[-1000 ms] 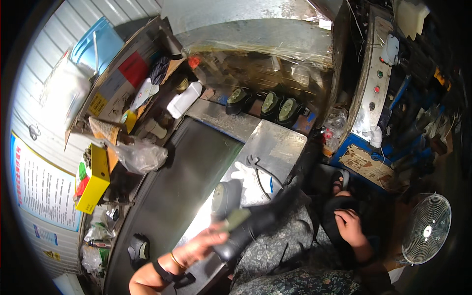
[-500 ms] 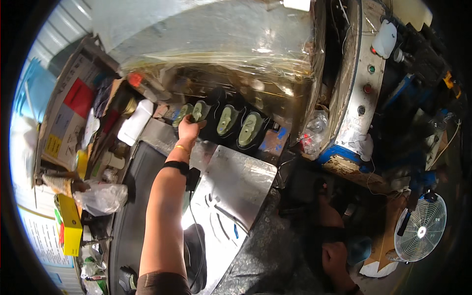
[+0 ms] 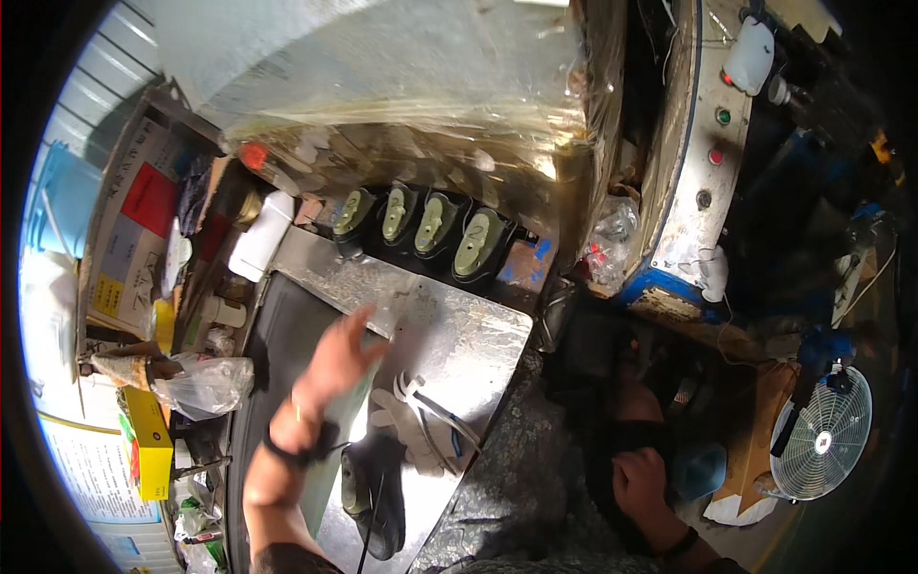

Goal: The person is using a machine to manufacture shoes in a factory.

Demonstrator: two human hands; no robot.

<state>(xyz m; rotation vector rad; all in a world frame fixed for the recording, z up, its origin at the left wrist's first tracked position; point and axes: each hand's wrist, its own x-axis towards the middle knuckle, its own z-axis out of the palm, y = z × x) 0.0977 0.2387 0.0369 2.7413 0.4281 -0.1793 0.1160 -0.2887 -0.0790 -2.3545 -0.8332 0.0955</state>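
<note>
My left hand (image 3: 335,356), smeared by motion, hovers over the left side of the metal worktop (image 3: 459,320); its fingers look apart, with nothing seen in them. Beyond it stands a row of several black shoe uppers with green lasts (image 3: 435,225) in them. Below the hand, in bright light, lies another black shoe (image 3: 385,507) with a green last. Pincers (image 3: 435,411) and a pale grey glove (image 3: 406,430) rest beside that shoe. At the lower right my right hand (image 3: 639,478) has its fingers curled in; what they hold, if anything, is hidden.
A black conveyor belt (image 3: 287,335) runs along the left of the worktop. Cluttered boxes and a plastic bag (image 3: 206,383) stand farther left. A film-wrapped machine (image 3: 382,77) rises behind the shoes. At right are a button panel (image 3: 703,191) and a round fan (image 3: 822,440).
My left hand has drawn back from the row of shoes toward me, over the worktop. The shoes it touched now stand uncovered. My right hand stays low at the right.
</note>
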